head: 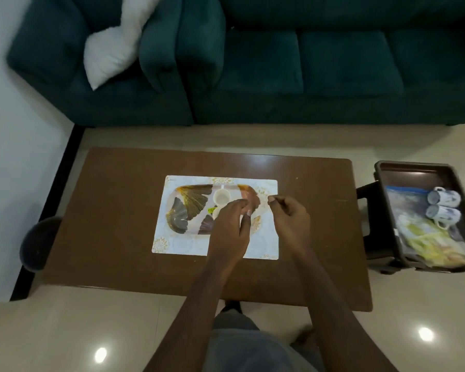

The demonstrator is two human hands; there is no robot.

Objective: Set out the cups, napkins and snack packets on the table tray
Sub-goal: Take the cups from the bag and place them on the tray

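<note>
Lift the light, stiff, breakable cups (443,197) by handle or wall, with right hand (290,218) loosely curled, seemingly empty, and left hand (230,226) curled over the tray (188,196), hold impossible to tell.

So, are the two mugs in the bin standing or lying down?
Lying down: the far mug and the near mug both rest on their sides in the bin.
</note>
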